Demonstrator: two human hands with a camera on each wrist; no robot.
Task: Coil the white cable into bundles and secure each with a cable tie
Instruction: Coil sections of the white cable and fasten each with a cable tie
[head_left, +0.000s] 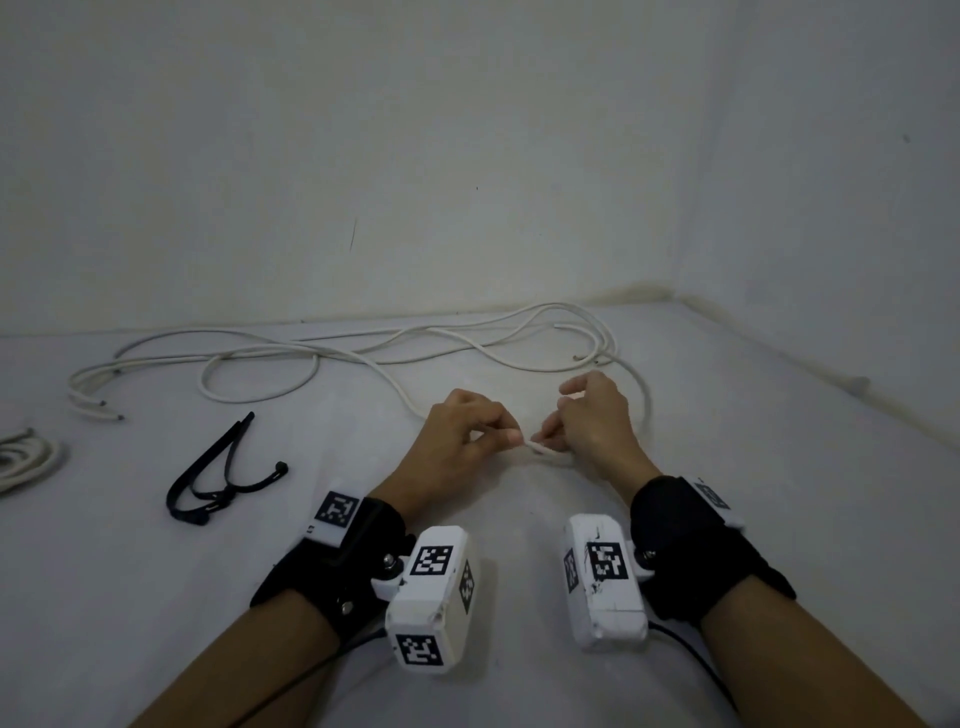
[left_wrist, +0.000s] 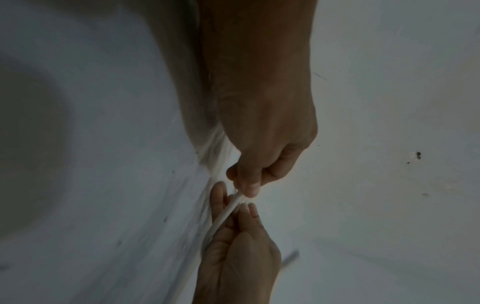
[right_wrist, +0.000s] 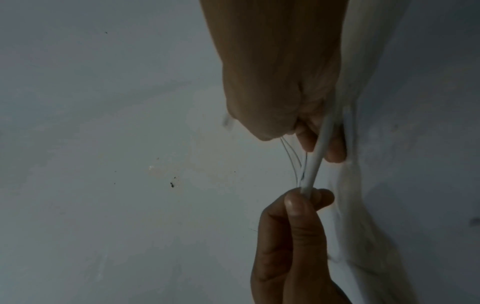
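Both hands meet over the white floor and share a short stretch of white cable (head_left: 535, 446). My left hand (head_left: 511, 436) pinches it between thumb and forefinger, seen close in the left wrist view (left_wrist: 244, 192). My right hand (head_left: 550, 436) has its fingers curled round the same cable (right_wrist: 320, 153), just right of the left hand. The cable runs back to loose white cables (head_left: 395, 345) sprawled along the wall. Black cable ties (head_left: 218, 478) lie in a loose pile left of my left wrist.
A coiled white bundle (head_left: 28, 457) sits at the far left edge. Cut cable ends (head_left: 111, 410) lie behind the ties. Two white walls meet in a corner (head_left: 670, 291) at the back right. I see bare floor in front of my wrists.
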